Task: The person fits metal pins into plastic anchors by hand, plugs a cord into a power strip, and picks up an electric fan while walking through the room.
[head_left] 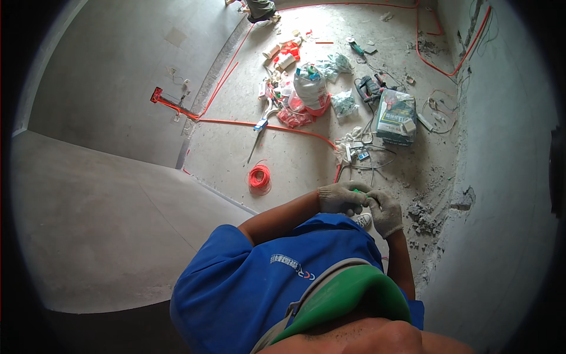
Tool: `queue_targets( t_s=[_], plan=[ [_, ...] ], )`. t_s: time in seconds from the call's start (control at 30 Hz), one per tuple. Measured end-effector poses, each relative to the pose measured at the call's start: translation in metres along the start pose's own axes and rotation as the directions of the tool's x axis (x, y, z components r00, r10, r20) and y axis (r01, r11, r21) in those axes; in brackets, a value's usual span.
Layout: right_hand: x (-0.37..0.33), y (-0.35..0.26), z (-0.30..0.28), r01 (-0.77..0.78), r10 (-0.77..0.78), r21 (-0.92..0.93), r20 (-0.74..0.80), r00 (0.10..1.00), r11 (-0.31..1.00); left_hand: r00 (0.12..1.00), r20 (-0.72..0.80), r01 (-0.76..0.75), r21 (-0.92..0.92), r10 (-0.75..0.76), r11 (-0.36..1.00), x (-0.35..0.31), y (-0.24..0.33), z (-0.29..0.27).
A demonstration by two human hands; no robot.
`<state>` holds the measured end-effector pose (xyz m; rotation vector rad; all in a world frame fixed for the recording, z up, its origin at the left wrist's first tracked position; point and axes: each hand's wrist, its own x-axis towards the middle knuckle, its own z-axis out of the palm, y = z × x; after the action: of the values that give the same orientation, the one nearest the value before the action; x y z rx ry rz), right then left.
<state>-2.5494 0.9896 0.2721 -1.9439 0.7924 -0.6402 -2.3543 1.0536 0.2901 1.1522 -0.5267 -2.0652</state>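
Observation:
My left hand [340,199] and my right hand [386,213], both in pale knitted work gloves, meet in front of my body. Their fingers are closed around a small green thing [358,191]. Most of it is hidden by the gloves, so its kind cannot be made out. Below the hands, part of a shoe [364,220] shows on the concrete floor. Just beyond them lie thin dark cables [372,167] and a pile of white and blue small parts [354,147].
A coil of red wire [259,179] lies to the left, near red conduit [283,127] crossing the floor. Further off are a full white sack [311,88], clear bags [344,103], a power drill [369,88] and a dark green box [395,118]. Rubble [425,218] lines the right wall. Another person [260,9] stands far back.

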Motion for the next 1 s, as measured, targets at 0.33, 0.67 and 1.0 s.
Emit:
queue_targets(
  t_s=[0.33, 0.67, 1.0],
  plan=[
    [0.024, -0.004, 0.032, 0.034, -0.042, 0.060, 0.140, 0.989, 0.998, 0.997, -0.047, -0.070, -0.102, 0.065, 0.992, -0.023, -0.011, -0.032],
    [0.087, -0.014, 0.087, 0.104, -0.116, 0.072, 0.188, 0.975, 0.992, 0.984, -0.139, -0.140, -0.197, 0.114, 0.970, -0.051, 0.005, -0.100],
    [0.191, -0.060, 0.227, 0.086, -0.019, -0.147, 0.408, 0.913, 0.985, 0.977, -0.076, -0.175, 0.263, 0.201, 0.949, -0.118, 0.048, -0.266]
  ],
)
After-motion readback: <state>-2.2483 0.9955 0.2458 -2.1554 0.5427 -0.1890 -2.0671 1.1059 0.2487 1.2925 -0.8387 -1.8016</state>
